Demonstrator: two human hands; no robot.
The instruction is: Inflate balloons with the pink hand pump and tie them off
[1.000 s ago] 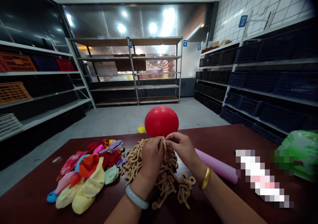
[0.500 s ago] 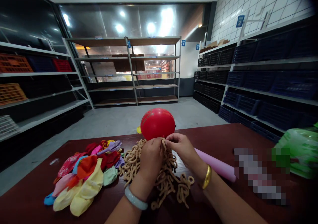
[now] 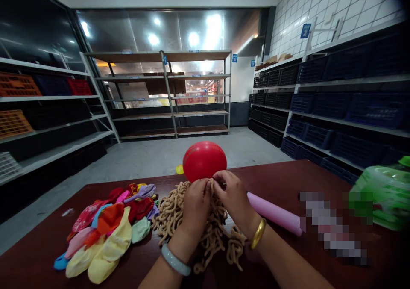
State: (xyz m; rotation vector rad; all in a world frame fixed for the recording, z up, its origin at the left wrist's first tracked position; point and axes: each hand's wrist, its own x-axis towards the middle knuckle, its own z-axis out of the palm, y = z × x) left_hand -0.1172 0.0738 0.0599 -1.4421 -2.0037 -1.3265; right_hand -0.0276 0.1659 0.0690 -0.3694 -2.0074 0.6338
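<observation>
A round, inflated red balloon (image 3: 205, 161) with faint printing stands just beyond my fingertips. My left hand (image 3: 197, 203) is closed in a pinch at the balloon's lower end, where the neck is hidden behind the fingers. Close beside it, my right hand (image 3: 232, 195) pinches a short bit of soft tan cord against the balloon's base. Under both hands spreads a heap of curly tan cord (image 3: 171, 207), with looser loops (image 3: 236, 246) toward the right. Left of the heap lies a pile of limp, multicoloured balloons (image 3: 110, 220).
On the dark red table (image 3: 275, 178) a pink cylinder (image 3: 275, 214) lies to the right, near a blurred-out item (image 3: 333, 229) and a green-capped plastic container (image 3: 382, 195). Something small and yellow (image 3: 179, 169) shows behind the balloon. Shelves with crates (image 3: 320, 105) line the sides.
My right hand has drawn in closer to my left, its fingers now more bent at the balloon's base. The view has shifted slightly; the balloon stays in nearly the same place.
</observation>
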